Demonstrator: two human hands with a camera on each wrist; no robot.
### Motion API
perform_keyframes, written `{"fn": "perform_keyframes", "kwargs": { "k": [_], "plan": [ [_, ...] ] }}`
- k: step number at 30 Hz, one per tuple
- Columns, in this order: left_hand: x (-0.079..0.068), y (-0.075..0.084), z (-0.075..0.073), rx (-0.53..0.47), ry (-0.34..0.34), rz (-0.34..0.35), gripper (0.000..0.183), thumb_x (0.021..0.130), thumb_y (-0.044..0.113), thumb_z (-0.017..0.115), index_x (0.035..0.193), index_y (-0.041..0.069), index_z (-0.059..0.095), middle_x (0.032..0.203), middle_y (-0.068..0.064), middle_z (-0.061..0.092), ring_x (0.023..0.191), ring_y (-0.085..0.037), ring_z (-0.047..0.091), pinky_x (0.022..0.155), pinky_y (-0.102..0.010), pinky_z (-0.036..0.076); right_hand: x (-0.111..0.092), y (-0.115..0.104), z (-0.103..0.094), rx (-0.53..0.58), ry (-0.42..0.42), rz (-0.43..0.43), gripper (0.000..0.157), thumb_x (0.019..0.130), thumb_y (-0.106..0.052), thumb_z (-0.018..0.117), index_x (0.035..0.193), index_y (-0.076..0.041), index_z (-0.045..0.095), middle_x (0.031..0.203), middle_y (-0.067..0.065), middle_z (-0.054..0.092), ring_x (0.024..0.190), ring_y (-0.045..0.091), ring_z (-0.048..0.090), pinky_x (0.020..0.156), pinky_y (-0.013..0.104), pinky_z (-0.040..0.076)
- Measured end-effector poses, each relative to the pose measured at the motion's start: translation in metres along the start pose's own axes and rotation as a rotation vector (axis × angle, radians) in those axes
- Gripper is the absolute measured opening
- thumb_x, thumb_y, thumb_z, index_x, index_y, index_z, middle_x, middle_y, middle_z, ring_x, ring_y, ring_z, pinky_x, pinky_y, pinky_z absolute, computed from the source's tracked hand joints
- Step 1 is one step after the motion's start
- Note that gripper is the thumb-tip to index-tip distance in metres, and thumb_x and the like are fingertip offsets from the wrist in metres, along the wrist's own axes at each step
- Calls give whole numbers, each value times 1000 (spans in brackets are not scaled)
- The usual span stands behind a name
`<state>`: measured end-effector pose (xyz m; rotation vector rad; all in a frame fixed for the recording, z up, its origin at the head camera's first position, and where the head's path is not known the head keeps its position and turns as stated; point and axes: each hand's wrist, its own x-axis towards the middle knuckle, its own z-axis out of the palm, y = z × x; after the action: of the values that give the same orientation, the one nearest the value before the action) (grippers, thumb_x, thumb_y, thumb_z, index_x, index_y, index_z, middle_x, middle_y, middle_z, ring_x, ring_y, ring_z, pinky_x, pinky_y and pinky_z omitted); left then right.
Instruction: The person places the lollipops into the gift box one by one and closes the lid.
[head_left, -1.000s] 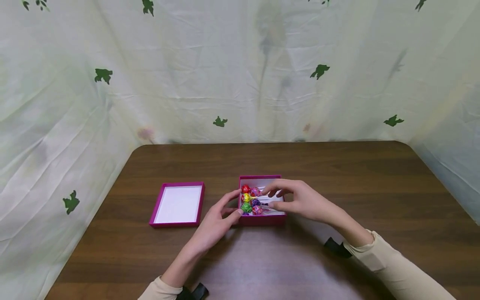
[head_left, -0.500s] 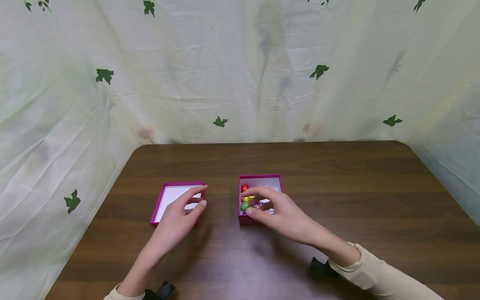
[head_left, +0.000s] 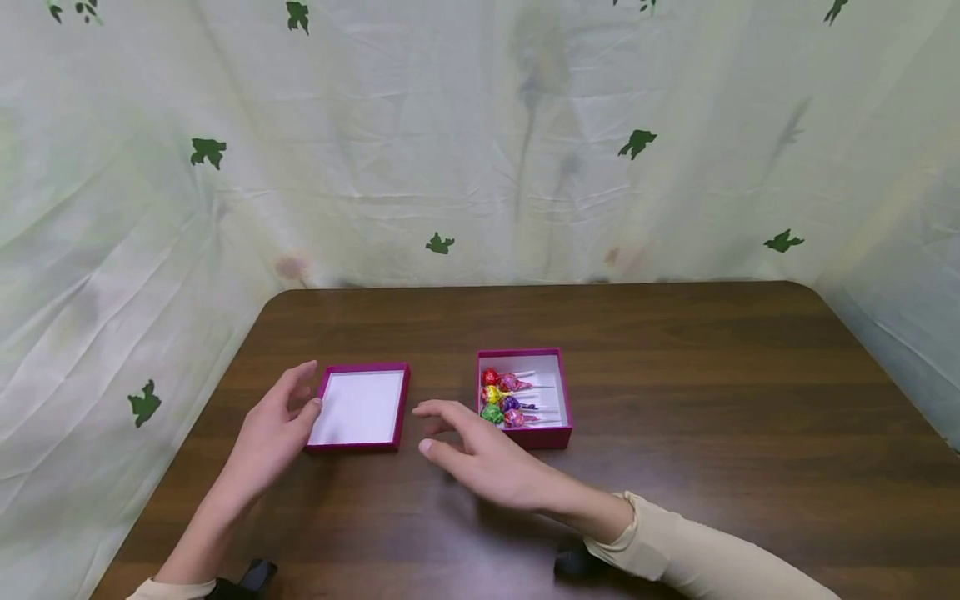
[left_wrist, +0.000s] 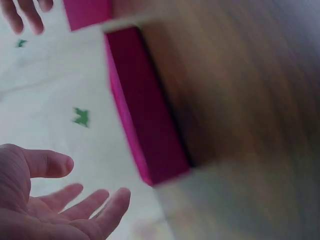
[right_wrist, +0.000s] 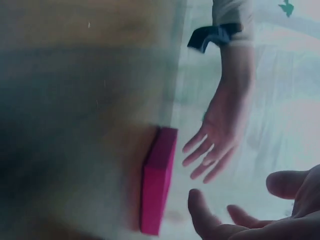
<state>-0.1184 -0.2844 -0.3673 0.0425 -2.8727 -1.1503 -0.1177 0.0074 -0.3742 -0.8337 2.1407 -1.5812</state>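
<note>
A magenta box lid [head_left: 365, 408] with a white inside lies upturned on the table. At its left edge hovers my left hand [head_left: 270, 433], fingers spread and nothing in them; the left wrist view shows a gap between this hand [left_wrist: 65, 205] and the lid's side [left_wrist: 145, 110]. My right hand [head_left: 487, 462] hangs between lid and box with loosely bent fingers, holding nothing. Partly behind it stands the open magenta box [head_left: 555, 437]. Inside are several wrapped lollipops [head_left: 513, 402], red, pink, yellow, purple and green, with white sticks pointing right.
The brown wooden table [head_left: 712, 400] runs back to a pale curtain [head_left: 480, 150] with green leaf shapes. Black bands [head_left: 251, 575] sit at both wrists.
My left hand has left the box's left side and moved left across to the lid's far edge. My right hand has moved left and out of the box, uncovering the lollipops.
</note>
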Motion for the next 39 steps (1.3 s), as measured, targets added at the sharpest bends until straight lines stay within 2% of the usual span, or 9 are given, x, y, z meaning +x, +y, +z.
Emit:
{"fn": "perform_keyframes", "kwargs": {
  "k": [4,8,12,15,18,23,29,35,39],
  "plan": [
    [7,-23,-5,5,-68,-60,57,102,21,49,151,-1,28,148,-27,37,126,-45,46,93,-58,44,10,5,13,18,-19,87,47,100,-35,54,144,-19,45,143,2,49,128,16,50,101,33,43],
    [12,-40,-7,16,-152,-87,57,102,26,50,145,-7,33,139,-31,45,118,-41,53,87,-47,50,22,13,22,82,-16,185,55,99,-32,55,148,-12,41,150,7,41,132,20,46,105,38,40],
    [18,-52,-9,-72,-248,-125,61,103,29,51,145,-10,31,136,-31,46,113,-36,54,82,-33,53,34,21,28,114,22,230,60,98,-29,57,150,-8,37,156,8,31,135,25,42,107,42,38],
    [22,-60,-13,-163,-300,-153,61,103,28,50,148,-8,28,135,-29,46,113,-32,53,82,-26,52,44,26,31,117,44,246,63,97,-31,57,151,-8,35,154,9,34,134,24,43,106,44,38],
    [24,-66,-18,-213,-337,-154,61,104,28,49,149,-6,27,135,-27,46,115,-30,51,84,-25,51,53,27,34,132,51,268,65,97,-32,59,152,-9,33,148,10,43,128,22,49,103,43,42],
    [24,-70,-17,-209,-384,-143,62,103,28,50,151,-4,26,137,-25,43,118,-33,48,85,-26,50,63,31,40,174,56,292,68,95,-27,63,152,-5,33,122,8,62,107,15,60,97,39,47],
    [22,-68,-15,-156,-403,-156,64,104,30,48,153,-1,23,144,-28,36,124,-38,41,90,-34,46,66,31,44,183,71,279,69,92,-22,66,151,-3,35,107,5,67,96,10,62,92,34,48],
    [20,-64,-14,-140,-395,-171,66,103,34,48,153,-2,23,148,-33,30,125,-43,39,96,-48,42,63,27,46,154,75,296,68,91,-23,66,151,-5,37,123,11,62,108,15,59,96,36,46],
    [16,-63,-13,-147,-382,-205,67,103,35,48,154,-2,22,152,-35,23,134,-49,28,104,-62,30,61,25,47,168,76,279,69,92,-23,66,151,-6,36,138,12,52,113,15,57,95,34,47]
  ]
}}
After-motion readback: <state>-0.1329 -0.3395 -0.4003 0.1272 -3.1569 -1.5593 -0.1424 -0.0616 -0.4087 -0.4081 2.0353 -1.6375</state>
